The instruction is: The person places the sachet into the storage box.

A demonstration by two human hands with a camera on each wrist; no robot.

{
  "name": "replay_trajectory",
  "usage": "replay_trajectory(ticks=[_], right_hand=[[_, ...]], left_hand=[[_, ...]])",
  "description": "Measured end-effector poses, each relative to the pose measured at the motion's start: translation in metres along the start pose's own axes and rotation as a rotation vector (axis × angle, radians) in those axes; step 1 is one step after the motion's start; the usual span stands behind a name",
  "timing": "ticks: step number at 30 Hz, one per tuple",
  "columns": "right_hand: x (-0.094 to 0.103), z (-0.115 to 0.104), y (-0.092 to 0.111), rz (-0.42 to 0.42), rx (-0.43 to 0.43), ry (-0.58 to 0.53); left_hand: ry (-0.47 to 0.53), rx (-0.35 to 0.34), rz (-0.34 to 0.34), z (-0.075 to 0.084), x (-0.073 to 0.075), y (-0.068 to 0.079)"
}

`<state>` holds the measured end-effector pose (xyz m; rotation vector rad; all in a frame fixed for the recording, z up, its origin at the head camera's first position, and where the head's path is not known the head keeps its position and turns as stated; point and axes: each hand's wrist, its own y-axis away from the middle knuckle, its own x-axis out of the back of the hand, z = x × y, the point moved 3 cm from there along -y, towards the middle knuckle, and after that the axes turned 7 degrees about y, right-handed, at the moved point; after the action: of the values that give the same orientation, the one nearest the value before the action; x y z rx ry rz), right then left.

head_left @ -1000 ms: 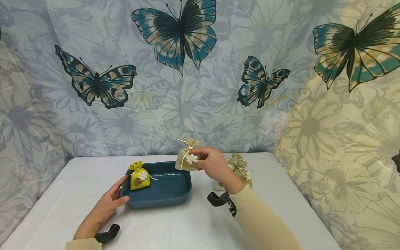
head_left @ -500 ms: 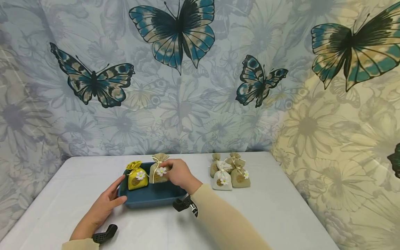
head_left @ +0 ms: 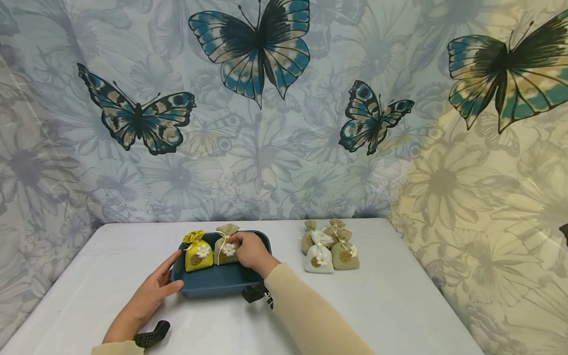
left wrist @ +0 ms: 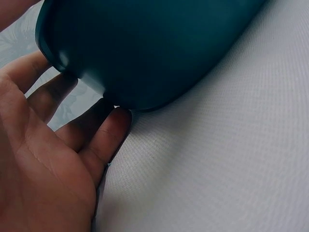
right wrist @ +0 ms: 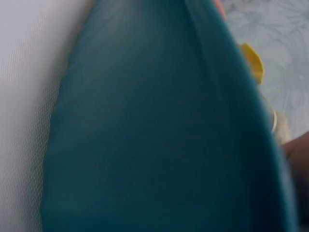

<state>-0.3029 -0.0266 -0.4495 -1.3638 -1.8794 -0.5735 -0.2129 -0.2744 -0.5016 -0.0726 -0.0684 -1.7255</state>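
My right hand pinches a beige drawstring pouch with a white flower, low inside a blue baking dish. Left of it in the dish sits a yellow drawstring pouch. My left hand rests against the dish's left end, thumb near the front corner. In the left wrist view, extended fingertips of my left hand touch the outside of the dish. The right wrist view is mostly filled by the dish wall; slivers of the yellow pouch and beige pouch show beyond its rim.
Right of the dish stands a cluster of pouches: a white pouch in front, a beige-brown pouch beside it, and others behind. White cloth covers the table. A butterfly-print fabric backdrop hangs behind.
My right hand has carried the beige pouch leftward and lowered it into the dish beside the yellow pouch. The pouch cluster is now uncovered to view. My left hand stays at the dish.
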Motion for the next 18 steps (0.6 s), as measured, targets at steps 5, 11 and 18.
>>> replay_trajectory(ticks=[5, 11, 18], right_hand=[[-0.0029, 0.0057, 0.0002, -0.054, -0.029, -0.095], [-0.0045, 0.0092, -0.0018, -0.076, -0.062, -0.171], [-0.0003, 0.0063, 0.0021, -0.096, -0.105, -0.246]], left_hand=[[-0.009, 0.005, 0.005, 0.0006, -0.0004, 0.0005], [-0.002, 0.001, -0.004, 0.001, -0.0006, -0.0007], [0.03, -0.007, -0.025, 0.0, -0.0006, 0.0005]])
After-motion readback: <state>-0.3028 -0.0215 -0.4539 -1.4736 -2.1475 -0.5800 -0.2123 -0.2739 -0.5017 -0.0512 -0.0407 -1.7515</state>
